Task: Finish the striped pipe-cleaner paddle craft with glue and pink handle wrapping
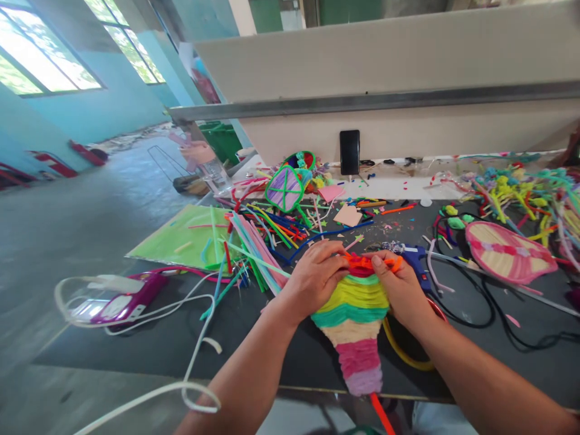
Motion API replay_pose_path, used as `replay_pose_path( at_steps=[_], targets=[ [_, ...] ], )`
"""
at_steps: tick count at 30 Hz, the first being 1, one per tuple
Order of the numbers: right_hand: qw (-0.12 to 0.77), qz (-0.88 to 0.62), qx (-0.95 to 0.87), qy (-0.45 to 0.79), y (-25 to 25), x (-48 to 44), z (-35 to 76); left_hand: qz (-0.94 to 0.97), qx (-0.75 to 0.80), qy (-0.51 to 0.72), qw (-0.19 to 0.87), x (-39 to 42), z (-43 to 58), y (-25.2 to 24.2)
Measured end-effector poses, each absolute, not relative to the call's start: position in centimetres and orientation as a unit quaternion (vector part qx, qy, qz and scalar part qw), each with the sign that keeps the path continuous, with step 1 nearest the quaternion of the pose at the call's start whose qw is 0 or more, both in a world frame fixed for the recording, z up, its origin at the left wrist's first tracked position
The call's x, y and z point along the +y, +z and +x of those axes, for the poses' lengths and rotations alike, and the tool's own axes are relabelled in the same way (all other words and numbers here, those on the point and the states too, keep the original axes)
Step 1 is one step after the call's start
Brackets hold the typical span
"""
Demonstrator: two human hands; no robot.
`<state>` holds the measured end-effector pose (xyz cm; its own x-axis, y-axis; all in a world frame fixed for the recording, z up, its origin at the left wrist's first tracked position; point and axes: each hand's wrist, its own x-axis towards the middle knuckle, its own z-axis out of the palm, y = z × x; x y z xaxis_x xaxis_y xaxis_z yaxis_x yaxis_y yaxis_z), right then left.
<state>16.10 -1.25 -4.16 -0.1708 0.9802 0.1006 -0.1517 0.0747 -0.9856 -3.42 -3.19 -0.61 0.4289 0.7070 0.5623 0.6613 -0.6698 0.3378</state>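
Observation:
A fan-shaped craft piece woven from fuzzy pipe cleaners lies on the dark table. Its bands run lilac, pink, cream, teal, yellow, green and red, with orange at the top. My left hand rests on its upper left edge, fingers curled and pinching the orange pipe cleaner. At the upper right my right hand is closed on the same orange strand. A red stem sticks out below the piece.
Loose pipe cleaners and a green sheet lie to the left. A blue glue gun with black cord sits beside my right hand. A pink finished fan, a green-purple fan, a phone and a purple tool lie around.

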Motion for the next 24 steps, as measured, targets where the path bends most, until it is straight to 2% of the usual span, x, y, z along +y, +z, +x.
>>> replay_pose_path(
  at_steps=[9,16,24],
  targets=[
    [0.509,-0.381,-0.541,0.551,-4.1,-1.4,16.0,0.842,0.393,0.369,0.029,-3.0,-3.4,-0.8],
    [0.482,-0.387,-0.571,0.540,-3.4,-1.5,16.0,0.864,0.400,0.303,-0.042,-3.6,-3.1,-0.1],
    [0.480,-0.370,-0.547,0.577,-3.2,-1.6,15.7,0.856,0.428,0.291,-0.013,-3.5,-2.7,-0.4]
  ],
)
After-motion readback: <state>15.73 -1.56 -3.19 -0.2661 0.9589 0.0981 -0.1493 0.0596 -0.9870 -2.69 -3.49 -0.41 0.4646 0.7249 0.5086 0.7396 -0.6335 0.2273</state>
